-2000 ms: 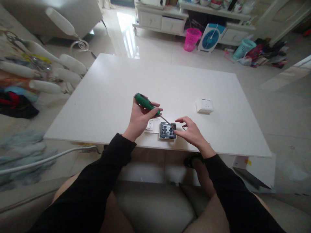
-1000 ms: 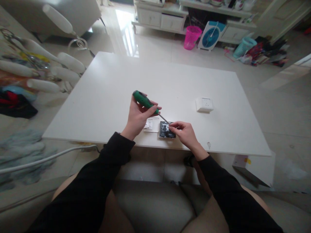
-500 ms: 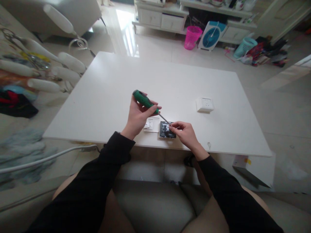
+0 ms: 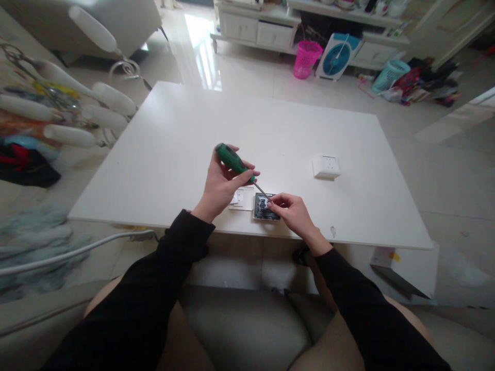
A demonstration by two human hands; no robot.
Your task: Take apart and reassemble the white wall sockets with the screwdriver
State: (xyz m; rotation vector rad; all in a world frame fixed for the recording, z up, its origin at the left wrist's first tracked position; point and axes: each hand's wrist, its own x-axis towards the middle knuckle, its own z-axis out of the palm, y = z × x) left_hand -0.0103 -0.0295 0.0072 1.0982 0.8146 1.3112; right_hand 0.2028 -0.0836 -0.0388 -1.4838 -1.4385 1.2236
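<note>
My left hand is closed round the green handle of a screwdriver. The shaft slants down and right to a wall socket with its dark inner side showing, on the table near its front edge. At the shaft's tip, my right hand pinches over the socket's right part; what lies between those fingertips is too small to make out. Left of the socket is its white cover plate, partly behind my left hand, with a small white piece on it.
A white boxed wall socket stands on the right of the white table. A small item lies near the front edge. Beyond the table are a pink basket and a blue fan. White lamp arms reach in at left.
The screwdriver and my left hand have shifted slightly to the right. My right fingertips have moved a little to the left over the socket.
</note>
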